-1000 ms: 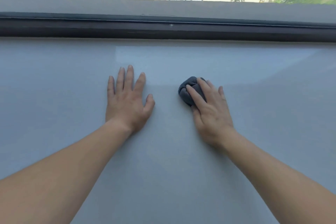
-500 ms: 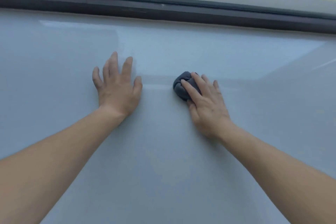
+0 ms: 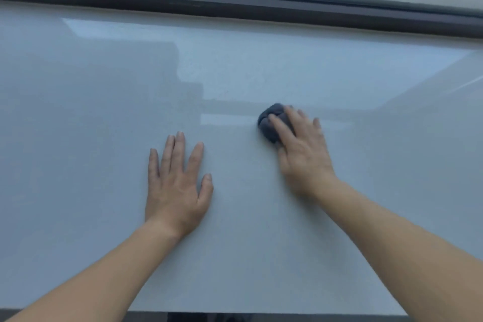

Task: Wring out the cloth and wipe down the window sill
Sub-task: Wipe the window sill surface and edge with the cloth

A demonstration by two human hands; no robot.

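A small dark grey cloth, bunched into a ball, lies on the wide pale grey window sill. My right hand presses down on the cloth with its fingers over the top; only the cloth's left and far parts show. My left hand rests flat on the sill, palm down and fingers spread, holding nothing. It sits to the left of the cloth and nearer to me.
A dark window frame runs along the far edge of the sill, with trees and a parked car outside beyond it. The sill's near edge shows at the bottom, with a dark gap below.
The view has tilted down. My left hand has come back toward me and to the right on the sill. My right hand stays on the cloth and looks blurred with motion.
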